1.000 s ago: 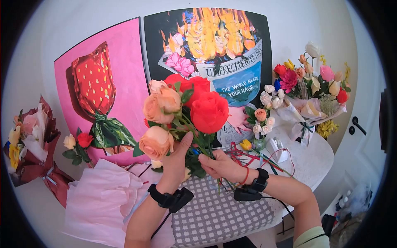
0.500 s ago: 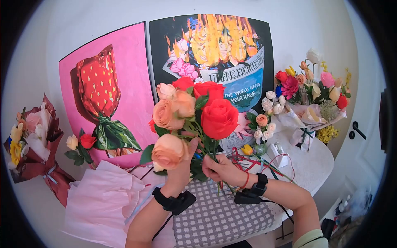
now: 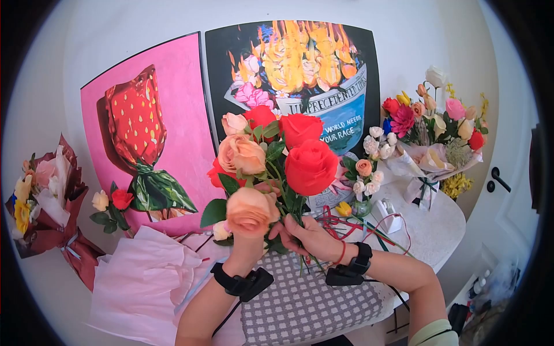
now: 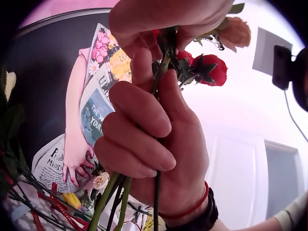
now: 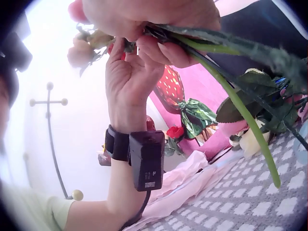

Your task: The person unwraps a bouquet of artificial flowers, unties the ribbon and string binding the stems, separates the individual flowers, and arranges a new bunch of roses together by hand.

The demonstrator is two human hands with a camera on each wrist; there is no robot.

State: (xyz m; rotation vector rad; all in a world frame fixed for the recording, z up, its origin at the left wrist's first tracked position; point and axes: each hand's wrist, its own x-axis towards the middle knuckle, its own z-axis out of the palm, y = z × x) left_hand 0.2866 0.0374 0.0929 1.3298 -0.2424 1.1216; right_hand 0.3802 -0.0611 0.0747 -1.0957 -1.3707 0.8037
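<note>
Red roses (image 3: 311,167) and peach roses (image 3: 251,212) form a loose bunch above the table. My left hand (image 3: 248,248) holds the stems just under the blooms, its fingers mostly hidden by the front peach rose; the left wrist view has this hand (image 4: 168,19) along the top. Lower down, my right hand (image 3: 316,237) pinches the stems between thumb and fingers. In the left wrist view the right hand's (image 4: 144,130) fingers curl round them. Green stems (image 5: 240,108) stick out below the right hand (image 5: 154,14) in the right wrist view.
Pink wrapping paper (image 3: 144,277) and a grey dotted cloth (image 3: 306,300) lie on the table (image 3: 444,225). Wrapped bouquets stand left (image 3: 52,202) and right (image 3: 433,150). Red ribbon (image 3: 340,228), a small glass vase (image 3: 362,206) and a white object (image 3: 388,216) are right of my hands.
Over the last second the bunch has shifted right, and the front peach rose has come right and lower, covering more of my left hand. Both hands still hold the stems.
</note>
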